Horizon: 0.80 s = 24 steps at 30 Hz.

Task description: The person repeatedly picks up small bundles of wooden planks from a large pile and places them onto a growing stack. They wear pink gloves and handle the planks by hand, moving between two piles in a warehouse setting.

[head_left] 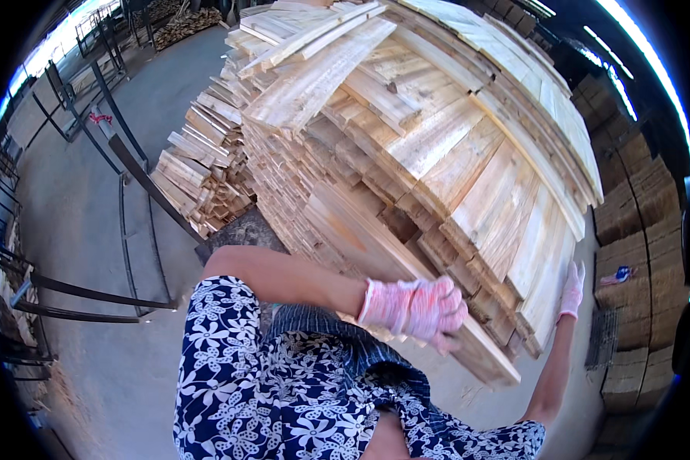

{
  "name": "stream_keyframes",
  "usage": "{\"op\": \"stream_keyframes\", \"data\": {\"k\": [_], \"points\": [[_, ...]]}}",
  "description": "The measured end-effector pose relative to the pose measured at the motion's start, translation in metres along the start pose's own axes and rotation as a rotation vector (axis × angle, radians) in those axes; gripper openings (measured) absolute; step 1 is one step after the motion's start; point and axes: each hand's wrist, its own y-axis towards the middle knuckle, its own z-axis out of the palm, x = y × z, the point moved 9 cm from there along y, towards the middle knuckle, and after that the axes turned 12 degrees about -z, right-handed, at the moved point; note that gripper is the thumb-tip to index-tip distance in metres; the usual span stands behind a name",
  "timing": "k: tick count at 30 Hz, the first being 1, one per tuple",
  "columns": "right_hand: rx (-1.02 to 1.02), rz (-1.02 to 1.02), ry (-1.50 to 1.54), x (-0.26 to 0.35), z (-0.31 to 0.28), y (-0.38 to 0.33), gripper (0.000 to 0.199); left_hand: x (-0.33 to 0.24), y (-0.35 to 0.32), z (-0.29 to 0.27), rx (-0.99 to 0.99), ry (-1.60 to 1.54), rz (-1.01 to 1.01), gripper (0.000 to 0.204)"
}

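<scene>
A tall stack of pale wooden planks (406, 146) rises in front of me. My left hand (415, 307), in a pink-and-white work glove, grips the near end of a long plank (376, 245) that sticks out from the stack's lower front. My right hand (571, 290), gloved the same way, rests with fingers flat against the edge of the planks at the stack's right side. My forearms are bare, and a blue floral garment fills the lower middle of the view.
A lower pile of shorter boards (203, 172) lies left of the stack. Dark metal frame racks (123, 199) stand on the concrete floor (92, 360) at left. Bundled blocks of stacked wood (640, 253) line the right side.
</scene>
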Motion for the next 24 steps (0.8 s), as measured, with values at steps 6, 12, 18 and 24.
{"op": "stream_keyframes", "data": {"k": [6,12,18,24], "points": [[-0.071,0.099,0.683,0.083,0.023,-0.032,0.054,0.002,0.074,0.002,0.193,0.031,-0.044,0.031],[-0.083,0.082,1.487,0.137,-0.023,-0.114,0.068,0.092,0.139,0.047,0.68,-0.156,-0.118,0.057],[-0.359,0.103,0.879,0.169,-0.001,-0.168,0.065,0.132,0.101,0.122,1.023,-0.395,-0.34,0.075],[-0.367,0.155,0.869,0.203,0.0,-0.136,0.061,0.129,0.11,0.123,1.064,-0.319,-0.332,0.07]]}}
